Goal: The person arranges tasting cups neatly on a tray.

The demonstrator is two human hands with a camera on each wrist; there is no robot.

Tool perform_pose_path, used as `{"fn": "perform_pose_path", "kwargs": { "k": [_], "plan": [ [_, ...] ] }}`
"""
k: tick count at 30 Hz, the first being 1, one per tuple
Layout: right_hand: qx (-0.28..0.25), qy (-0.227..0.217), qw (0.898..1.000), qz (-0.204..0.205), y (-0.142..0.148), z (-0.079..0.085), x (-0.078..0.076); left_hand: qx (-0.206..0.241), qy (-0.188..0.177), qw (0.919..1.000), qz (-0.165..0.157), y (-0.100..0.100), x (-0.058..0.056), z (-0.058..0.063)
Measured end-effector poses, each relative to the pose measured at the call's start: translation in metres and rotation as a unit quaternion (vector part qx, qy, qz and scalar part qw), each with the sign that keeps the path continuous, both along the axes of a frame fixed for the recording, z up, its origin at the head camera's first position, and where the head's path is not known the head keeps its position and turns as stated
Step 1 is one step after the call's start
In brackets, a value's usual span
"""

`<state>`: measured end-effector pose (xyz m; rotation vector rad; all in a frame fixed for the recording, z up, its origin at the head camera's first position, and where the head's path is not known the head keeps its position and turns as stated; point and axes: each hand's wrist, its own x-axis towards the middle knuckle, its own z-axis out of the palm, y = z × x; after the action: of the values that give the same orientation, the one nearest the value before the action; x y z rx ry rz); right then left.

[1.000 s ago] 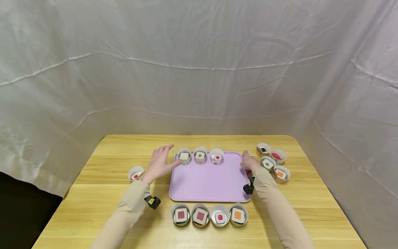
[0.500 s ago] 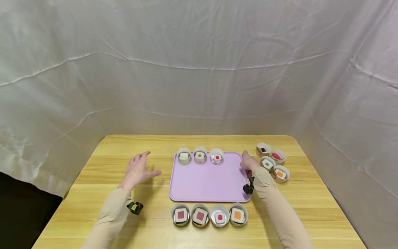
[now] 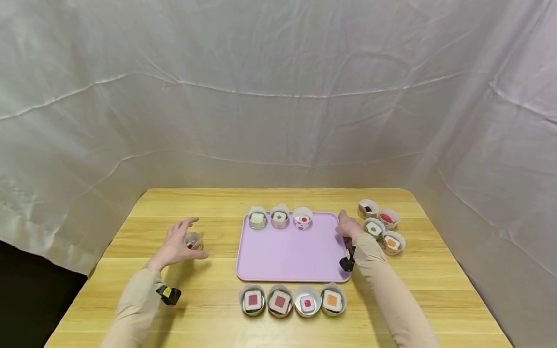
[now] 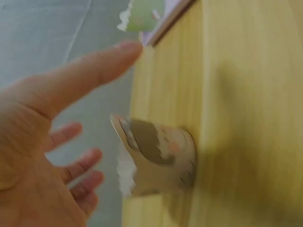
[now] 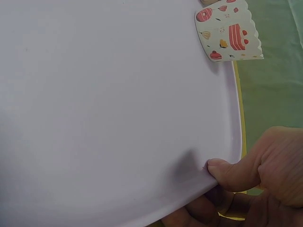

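A paper cup (image 3: 194, 240) with a red-centred piece inside stands at the left of the table. My left hand (image 3: 174, 246) is spread beside it, partly covering it in the head view; in the left wrist view the cup (image 4: 163, 156) shows a printed face, apart from the thumb (image 4: 94, 68) and fingertips. My right hand (image 3: 349, 228) pinches the far right corner of a lilac tray (image 3: 296, 256), thumb on top and fingers beneath the rim in the right wrist view. Along the tray's far edge stand a green cup (image 3: 257, 220), a pink cup (image 3: 280, 220) and a patterned cup (image 3: 302, 222).
In front of the tray is a row of several cups (image 3: 280, 302) holding white square pieces with coloured centres, like sushi rolls. Several more cups (image 3: 375, 229) cluster right of the tray, close to my right forearm. A grey curtain (image 3: 278, 121) hangs behind the table (image 3: 213, 314).
My left hand has moved left, away from the tray's green cup and over to the lone cup at the left. The right hand has kept its grip on the tray.
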<state>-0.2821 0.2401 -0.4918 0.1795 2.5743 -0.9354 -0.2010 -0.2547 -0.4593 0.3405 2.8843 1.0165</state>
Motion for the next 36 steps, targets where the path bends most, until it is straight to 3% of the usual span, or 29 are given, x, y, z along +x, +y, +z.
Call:
{"fn": "perform_pose_path", "kwargs": {
  "k": [5,17,36],
  "plan": [
    [-0.012,-0.006,1.0,0.005,0.001,0.001,-0.001,0.027,0.001,0.9996,-0.01,-0.01,0.0,-0.008],
    [0.01,-0.001,1.0,0.004,-0.001,0.002,0.001,0.037,-0.007,0.9993,-0.006,-0.022,-0.001,-0.024],
    [-0.013,-0.004,1.0,0.005,0.0,0.004,0.002,0.038,0.023,0.999,0.006,-0.025,-0.006,-0.039]
  ]
}}
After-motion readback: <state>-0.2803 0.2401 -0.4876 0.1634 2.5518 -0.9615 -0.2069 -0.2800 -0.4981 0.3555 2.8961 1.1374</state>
